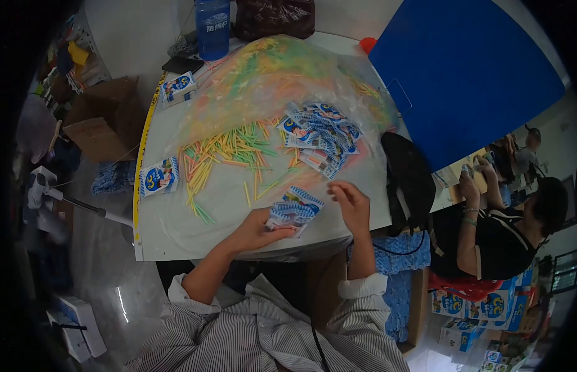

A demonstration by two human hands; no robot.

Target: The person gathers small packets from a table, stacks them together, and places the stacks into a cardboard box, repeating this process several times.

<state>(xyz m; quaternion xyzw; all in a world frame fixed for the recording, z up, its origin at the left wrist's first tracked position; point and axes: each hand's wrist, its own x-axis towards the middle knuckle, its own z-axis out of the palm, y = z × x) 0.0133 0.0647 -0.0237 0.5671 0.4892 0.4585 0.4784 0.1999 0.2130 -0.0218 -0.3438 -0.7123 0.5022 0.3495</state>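
My left hand (pixel 259 232) is closed on the lower left side of a blue-and-white printed packet (pixel 296 208), tilted above the table's near edge. To the right of that packet is my right hand (pixel 352 206). Its fingers are bent and slightly apart, and I see nothing between them. Thin yellow, green and pink sticks (pixel 229 155) lie loose in a heap beyond my hands. Several similar packets (pixel 322 133) are piled on the right of the heap, just past my right hand. Clear plastic sheeting (pixel 282 80) covers a larger coloured mass behind.
A single packet (pixel 159 177) lies at the table's left edge, with more packets (pixel 178 88) farther back. A blue bottle (pixel 213 28) and phone (pixel 182 65) stand behind. On the right are a black bag (pixel 407 180), a blue board (pixel 468 74) and another person (pixel 487 229).
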